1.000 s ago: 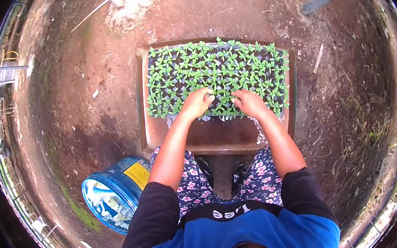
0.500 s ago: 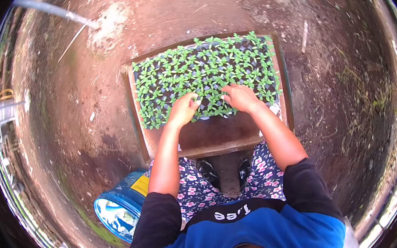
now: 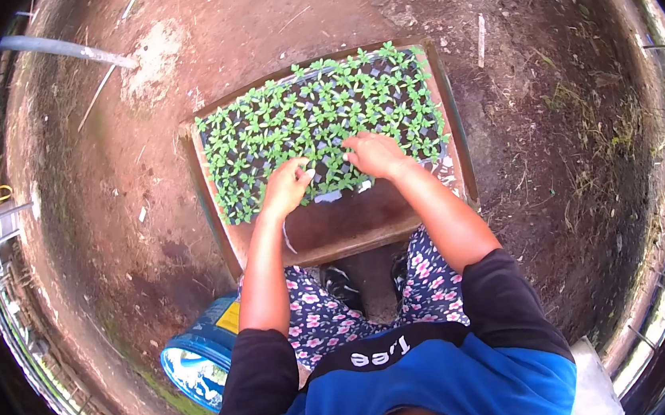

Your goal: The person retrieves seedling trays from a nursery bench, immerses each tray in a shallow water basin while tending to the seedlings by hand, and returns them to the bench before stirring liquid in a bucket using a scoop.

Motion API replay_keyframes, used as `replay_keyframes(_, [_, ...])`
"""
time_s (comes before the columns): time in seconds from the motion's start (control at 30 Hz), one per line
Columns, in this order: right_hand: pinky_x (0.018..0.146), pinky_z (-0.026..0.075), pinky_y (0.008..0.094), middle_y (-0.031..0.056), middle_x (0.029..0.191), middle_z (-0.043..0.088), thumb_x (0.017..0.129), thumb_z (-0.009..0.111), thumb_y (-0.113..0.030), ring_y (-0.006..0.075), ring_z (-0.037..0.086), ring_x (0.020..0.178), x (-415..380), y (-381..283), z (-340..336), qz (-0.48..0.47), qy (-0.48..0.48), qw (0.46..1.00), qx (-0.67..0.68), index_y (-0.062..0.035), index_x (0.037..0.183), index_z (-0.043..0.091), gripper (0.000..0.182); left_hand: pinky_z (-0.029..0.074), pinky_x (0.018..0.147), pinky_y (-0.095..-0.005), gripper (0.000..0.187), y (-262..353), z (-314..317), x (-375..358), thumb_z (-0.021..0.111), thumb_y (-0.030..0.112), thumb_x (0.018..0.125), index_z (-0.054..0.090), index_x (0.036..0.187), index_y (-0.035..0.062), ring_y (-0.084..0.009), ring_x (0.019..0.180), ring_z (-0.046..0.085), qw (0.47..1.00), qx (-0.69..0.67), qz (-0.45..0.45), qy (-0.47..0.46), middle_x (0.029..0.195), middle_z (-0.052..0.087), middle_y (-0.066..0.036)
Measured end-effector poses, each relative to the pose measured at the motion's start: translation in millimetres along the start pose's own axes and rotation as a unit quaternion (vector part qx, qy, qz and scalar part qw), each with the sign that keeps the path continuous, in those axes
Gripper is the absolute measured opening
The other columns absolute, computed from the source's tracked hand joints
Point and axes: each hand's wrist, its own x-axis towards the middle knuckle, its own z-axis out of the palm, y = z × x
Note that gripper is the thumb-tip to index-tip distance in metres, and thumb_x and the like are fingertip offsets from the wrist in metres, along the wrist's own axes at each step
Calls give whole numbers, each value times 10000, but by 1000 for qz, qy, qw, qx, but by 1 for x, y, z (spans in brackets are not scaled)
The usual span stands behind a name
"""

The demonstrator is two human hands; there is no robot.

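Note:
A seedling tray [image 3: 331, 196] full of small green seedlings [image 3: 260, 118] in dark cells lies on a brown wooden stand [image 3: 345, 250] in front of my knees. My left hand [image 3: 289, 186] is over the near part of the tray, thumb and fingertips drawn together among the leaves. Just to its right, my right hand [image 3: 375, 154] reaches in from the side with its fingers bent down at the plants. A small gap separates the two sets of fingertips. Whatever either hand pinches is too small to make out.
A blue drum [image 3: 203, 356] with a yellow label lies beside my left leg. Grey poles [image 3: 69, 47] rise from the dirt floor ahead. A pale sack-like object [image 3: 594, 390] sits behind my right side. Dry weeds [image 3: 605, 125] grow to the right.
The view has turned, so the tray and stand appear further left and tilted. Both hands stay over the near-middle seedlings, with their fingertips slightly closer together.

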Motion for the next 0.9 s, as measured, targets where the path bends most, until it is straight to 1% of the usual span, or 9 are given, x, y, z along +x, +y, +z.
replay_keyframes(0.07, [787,445,394,130,972,578,819,504,-266,278,555,935,1,3,4,-13,35,999,1,-96,1031,555,277,432,655,-288,320,-3,2,1,603,244,784,552,1055,84,-165,701,525,1000,-9,8,-9,814,566,-60])
replay_keyframes(0.33, [831,426,384,131,1035,560,824,500,-290,284,535,984,2,2,0,-10,19,1000,9,-124,1089,545,316,443,682,-303,341,2,1,3,596,256,788,541,1068,70,-192,747,546,1000,-4,7,-10,840,568,-85])
replay_keyframes(0.4, [836,424,391,129,1054,555,825,502,-305,286,531,992,4,7,5,-14,29,999,-16,-125,1095,543,326,445,693,-314,347,-5,4,4,596,256,785,541,1068,64,-205,754,555,999,-6,39,1,834,573,-91])
replay_keyframes(0.5, [845,419,396,140,1066,548,826,510,-310,297,523,1003,5,1,-2,-6,19,1000,-10,-134,1111,536,337,446,701,-340,320,-5,1,3,588,245,783,546,1042,62,-245,770,561,999,-6,33,3,832,576,-102])
replay_keyframes(0.53, [843,420,399,146,1079,542,821,515,-308,304,522,1003,7,4,4,-38,51,998,-27,-136,1111,537,337,445,702,-347,307,-5,1,2,585,240,783,547,1030,61,-258,778,561,999,-1,42,8,833,576,-105])
replay_keyframes(0.6, [843,419,399,151,1096,530,816,527,-287,310,516,1009,8,5,4,-10,14,1000,10,-134,1109,535,331,445,700,-355,287,-5,1,2,579,221,784,546,1022,63,-269,791,561,999,-24,28,15,842,576,-110])
replay_keyframes(0.7, [832,424,395,148,1087,530,813,537,-251,316,518,994,7,-3,2,-44,88,995,-10,-129,1103,534,314,447,708,-348,273,-8,5,3,569,173,790,536,1035,58,-260,795,561,999,-25,30,34,862,573,-107])
replay_keyframes(0.8, [817,429,391,143,1077,530,810,544,-225,318,523,972,10,-8,-3,-22,78,996,32,-126,1099,533,306,448,707,-345,268,-5,3,3,571,161,788,536,1032,54,-258,792,560,998,-27,34,44,861,572,-108])
replay_keyframes(0.9, [798,435,387,138,1037,546,809,543,-216,318,535,941,10,-5,-2,-52,99,993,29,-112,1084,540,294,450,697,-345,254,-5,3,3,570,154,786,536,1018,57,-255,782,559,999,-20,31,30,844,570,-105])
